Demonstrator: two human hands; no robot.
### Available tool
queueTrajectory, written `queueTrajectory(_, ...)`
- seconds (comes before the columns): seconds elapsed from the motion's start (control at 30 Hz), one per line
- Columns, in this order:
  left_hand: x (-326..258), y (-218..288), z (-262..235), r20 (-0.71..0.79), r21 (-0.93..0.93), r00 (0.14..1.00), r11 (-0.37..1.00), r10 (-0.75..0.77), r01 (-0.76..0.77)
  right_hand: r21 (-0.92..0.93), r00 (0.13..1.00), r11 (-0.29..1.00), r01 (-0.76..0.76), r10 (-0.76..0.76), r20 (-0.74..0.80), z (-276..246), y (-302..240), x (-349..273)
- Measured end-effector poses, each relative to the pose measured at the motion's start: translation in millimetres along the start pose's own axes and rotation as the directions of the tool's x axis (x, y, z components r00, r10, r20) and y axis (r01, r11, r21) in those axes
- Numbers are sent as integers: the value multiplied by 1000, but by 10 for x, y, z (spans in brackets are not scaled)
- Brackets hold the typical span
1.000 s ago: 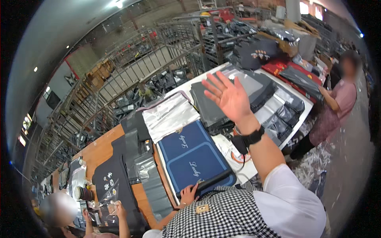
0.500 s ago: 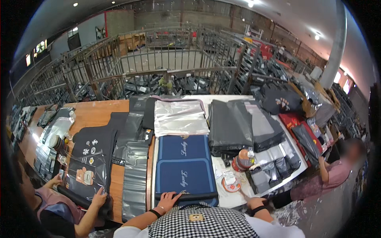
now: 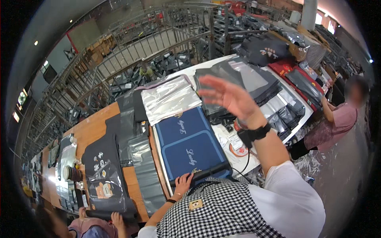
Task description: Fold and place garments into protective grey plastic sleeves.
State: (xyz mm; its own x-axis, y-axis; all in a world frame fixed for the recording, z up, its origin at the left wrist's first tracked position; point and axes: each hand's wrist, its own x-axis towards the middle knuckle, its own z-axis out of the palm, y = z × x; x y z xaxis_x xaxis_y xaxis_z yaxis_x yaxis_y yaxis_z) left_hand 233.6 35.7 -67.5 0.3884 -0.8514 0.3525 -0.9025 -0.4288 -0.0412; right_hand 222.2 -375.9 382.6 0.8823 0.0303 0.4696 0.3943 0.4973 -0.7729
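My right hand is raised in the air with its fingers spread, holding nothing; a black band sits on its wrist. It hovers over a stack of grey plastic bags on the white table. My left hand rests flat on the near edge of a navy blue flat pack lying in front of me. Beyond that pack lies a pile of shiny clear bags.
A tape roll and papers lie right of the blue pack. Black and grey bags cover the wooden table on the left, where another person's hand touches them. A person in pink stands at the right. Metal racks stand behind.
My right hand, low at the table's edge half a second ago, is up in the air again with spread fingers. The left hand stays on the blue pack. My view has swung.
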Motion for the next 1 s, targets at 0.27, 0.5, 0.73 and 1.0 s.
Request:
queueTrajectory(0.27, -16, 103, -313, 246, 146, 968, 989, -44, 8, 342, 611, 725, -599, 689, -390, -1087, 1992, -1410)
queueTrajectory(0.5, -103, 146, -379, 312, -21, 944, 993, -107, 120, 440, 151, 676, -591, 629, -763, -1036, 1976, -2098)
queueTrajectory(0.73, -16, 42, -135, 169, 42, 984, 998, -52, 46, 424, 959, 900, 99, 27, -282, -541, 342, -368)
queueTrajectory(1.0, -34, 15, -142, 264, -193, 964, 978, -29, 83, -558, 840, 639, -529, 305, -448, -451, 1166, -1068)
